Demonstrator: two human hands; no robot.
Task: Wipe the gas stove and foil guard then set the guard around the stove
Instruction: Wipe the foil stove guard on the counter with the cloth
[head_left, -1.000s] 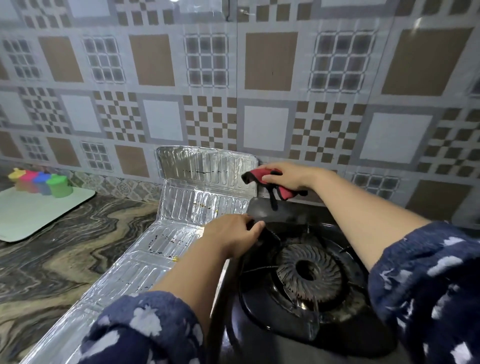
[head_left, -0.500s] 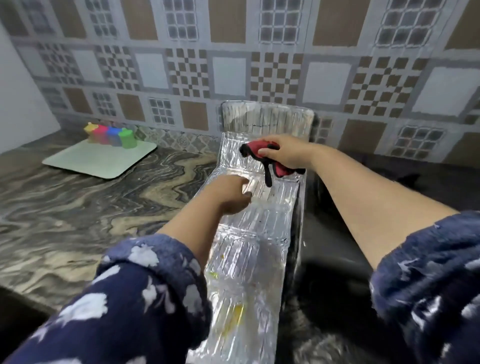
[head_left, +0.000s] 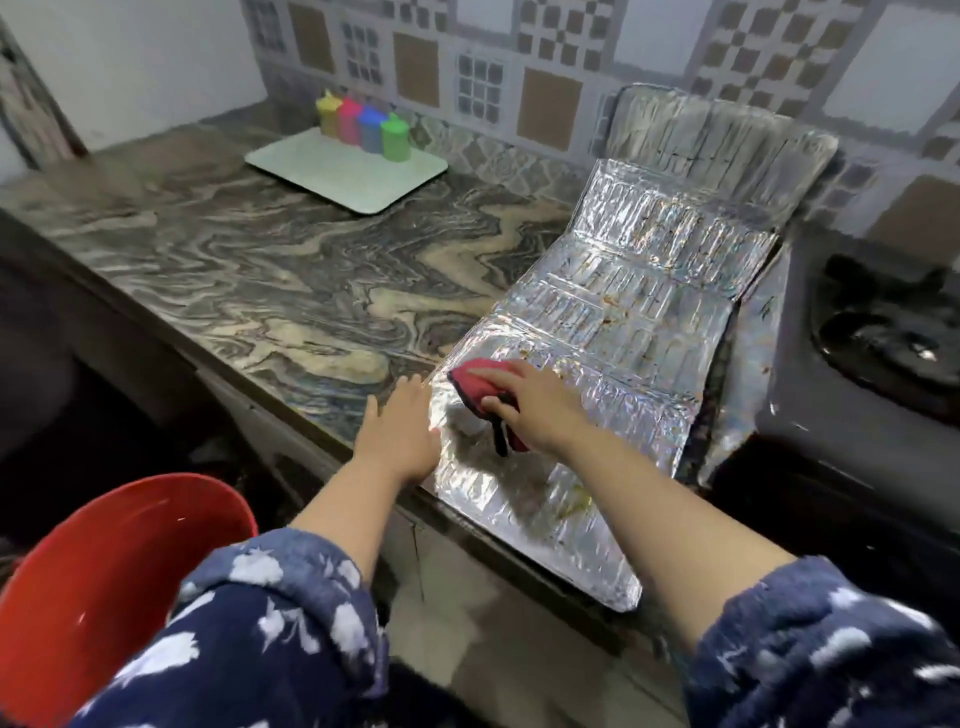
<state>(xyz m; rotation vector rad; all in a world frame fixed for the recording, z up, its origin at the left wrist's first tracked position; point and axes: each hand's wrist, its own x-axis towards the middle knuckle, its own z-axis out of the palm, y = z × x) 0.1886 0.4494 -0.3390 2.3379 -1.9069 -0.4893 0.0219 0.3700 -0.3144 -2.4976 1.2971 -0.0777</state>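
The foil guard (head_left: 618, 332) lies unfolded across the marbled counter (head_left: 260, 280), its far panel propped against the tiled wall (head_left: 519, 62) and its near end jutting past the counter edge; the black gas stove (head_left: 878, 332) sits just right of it; the right hand (head_left: 535, 405) holds a red cloth (head_left: 475, 384) down on the foil, fingers curled over it; the left hand (head_left: 400, 431) lies flat, fingers straight, on the foil's left edge; a tray (head_left: 343, 166) of coloured bottles (head_left: 363, 124) stands far left; a red basin (head_left: 104, 582) sits near left
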